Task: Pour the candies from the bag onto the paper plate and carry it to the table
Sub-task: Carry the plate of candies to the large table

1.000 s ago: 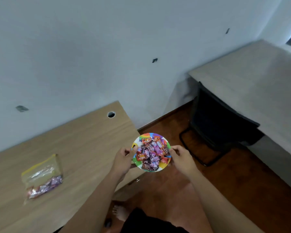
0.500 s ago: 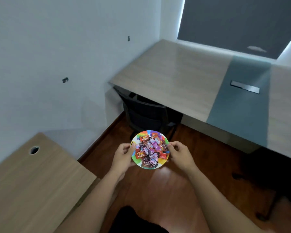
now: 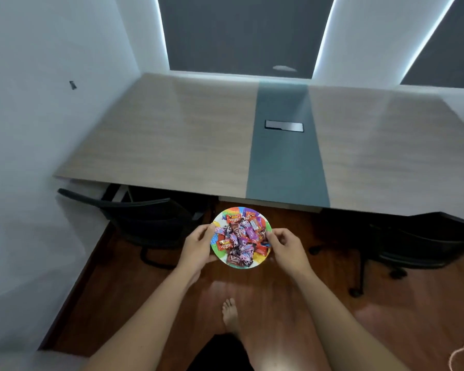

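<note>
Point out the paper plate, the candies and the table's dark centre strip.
paper plate [image 3: 263, 219]: head view, bare far-right rim.
candies [image 3: 240, 238]: head view, middle of the pile.
dark centre strip [image 3: 285, 162]: head view, bare middle.

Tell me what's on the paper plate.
Wrapped candies are heaped on the paper plate, held by the left hand and right hand. The pile hides most of its printed surface.

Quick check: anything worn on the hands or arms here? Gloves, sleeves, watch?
Nothing worn. The left hand and right hand are bare, no gloves, and no rings are visible on the fingers. Both forearms are uncovered up to the frame edge: no sleeves, watch, bands or markings.
</note>
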`<state>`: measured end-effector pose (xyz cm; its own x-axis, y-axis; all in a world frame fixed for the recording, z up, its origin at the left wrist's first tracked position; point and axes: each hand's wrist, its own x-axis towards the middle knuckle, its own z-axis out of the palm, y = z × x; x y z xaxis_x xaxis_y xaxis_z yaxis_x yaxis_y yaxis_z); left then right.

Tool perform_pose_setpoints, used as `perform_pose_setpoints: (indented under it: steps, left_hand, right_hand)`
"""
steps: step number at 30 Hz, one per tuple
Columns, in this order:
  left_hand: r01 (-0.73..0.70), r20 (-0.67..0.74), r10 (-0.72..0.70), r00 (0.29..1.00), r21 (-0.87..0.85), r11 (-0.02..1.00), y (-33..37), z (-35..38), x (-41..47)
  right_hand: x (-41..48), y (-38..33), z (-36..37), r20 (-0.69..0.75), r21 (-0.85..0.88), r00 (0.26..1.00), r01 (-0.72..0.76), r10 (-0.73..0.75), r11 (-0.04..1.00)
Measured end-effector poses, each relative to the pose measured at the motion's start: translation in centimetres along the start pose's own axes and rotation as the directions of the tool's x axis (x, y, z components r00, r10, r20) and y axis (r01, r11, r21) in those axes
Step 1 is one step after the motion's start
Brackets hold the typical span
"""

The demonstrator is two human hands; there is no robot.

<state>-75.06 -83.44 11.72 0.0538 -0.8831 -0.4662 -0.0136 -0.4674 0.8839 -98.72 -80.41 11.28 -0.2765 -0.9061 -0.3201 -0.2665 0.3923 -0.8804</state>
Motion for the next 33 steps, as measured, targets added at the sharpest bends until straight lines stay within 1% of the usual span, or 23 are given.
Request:
perform_pose_setpoints:
  steps: [8,15,21,27,33]
  left_hand:
    - [0.033,0.169,-0.043,0.985,0.06,0.998,5.4,6.7,11.7]
    - [0.043,0.239,-0.07,0.968,0.115,0.992,10.3,10.7,21.6]
    - [0.03,0.259,-0.064,0.964,0.135,0.99,13.9,13.9,28.1]
    - [0.027,0.231,-0.062,0.971,0.152,0.988,17.0,18.4,35.2]
    - [0.064,0.177,-0.091,0.98,0.153,0.986,20.3,24.2,42.1]
  right_hand:
    - [10.6,-1.8,-4.1,-0.097,0.018,0.993,-0.06,0.062,0.998]
    - [20.5,-3.3,-5.4,-0.159,0.081,0.981,-0.095,0.106,0.992]
    - [28.0,-4.8,-6.6,-0.154,0.133,0.98,-0.109,0.129,0.985]
    - [37.4,-5.9,-8.6,-0.131,0.209,0.981,-0.116,0.145,0.971]
    - [47.1,-7.1,-12.4,-0.073,0.191,0.987,-0.13,0.146,0.973]
